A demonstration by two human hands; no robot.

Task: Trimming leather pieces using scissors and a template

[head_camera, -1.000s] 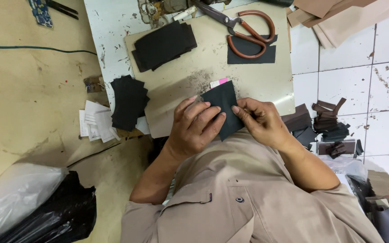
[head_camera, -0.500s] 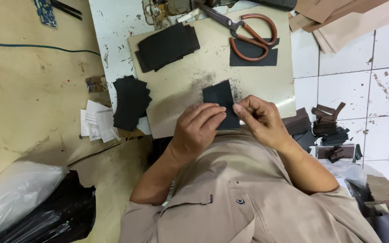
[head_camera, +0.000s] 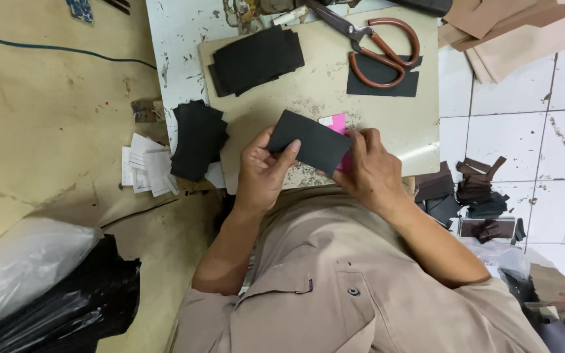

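I can make out only a corner of the pink piece (head_camera: 335, 124); the black sheet (head_camera: 312, 140) hides the rest. My left hand (head_camera: 263, 171) pinches the sheet's near-left edge, thumb on top; my right hand (head_camera: 369, 167) has its grip pressed on the right end. I hold it just above the counter (head_camera: 400, 124). Two black stacks (head_camera: 256, 60) (head_camera: 196, 138) lie left, one pair of scissors (head_camera: 374, 40) beyond.
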